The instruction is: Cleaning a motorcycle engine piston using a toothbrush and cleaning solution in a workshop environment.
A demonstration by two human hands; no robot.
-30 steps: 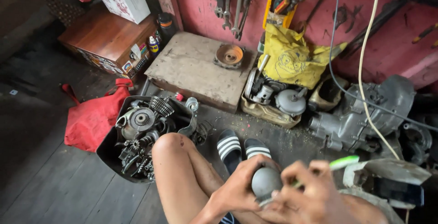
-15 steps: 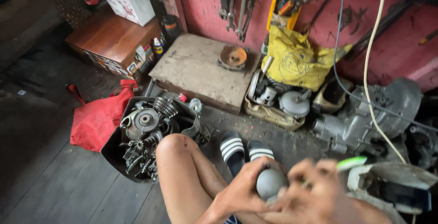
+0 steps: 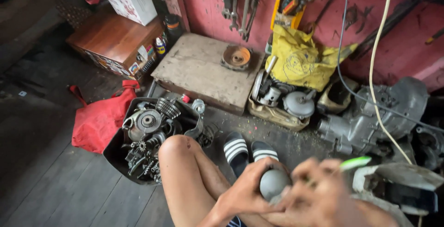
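Observation:
My left hand (image 3: 245, 192) wraps its fingers around a round grey metal part (image 3: 273, 184) held over my knees. My right hand (image 3: 323, 194), blurred with motion, is closed on a tool with a green handle (image 3: 355, 163) and is pressed against the right side of the same part. The tool's tip is hidden behind my fingers. Below the hands are my bare knee (image 3: 178, 146) and two striped sandals (image 3: 249, 150).
A black tub of engine parts and gears (image 3: 148, 130) sits left of my knee, beside a red bag (image 3: 99, 120). Behind are a wooden slab (image 3: 203, 70) with a rusty disc (image 3: 237, 57), a tray of parts (image 3: 282, 100), a yellow bag (image 3: 300, 60) and an engine casing (image 3: 379, 116).
The view has shifted slightly. My right hand has moved over the grey part and is now more blurred; the left hand keeps its hold.

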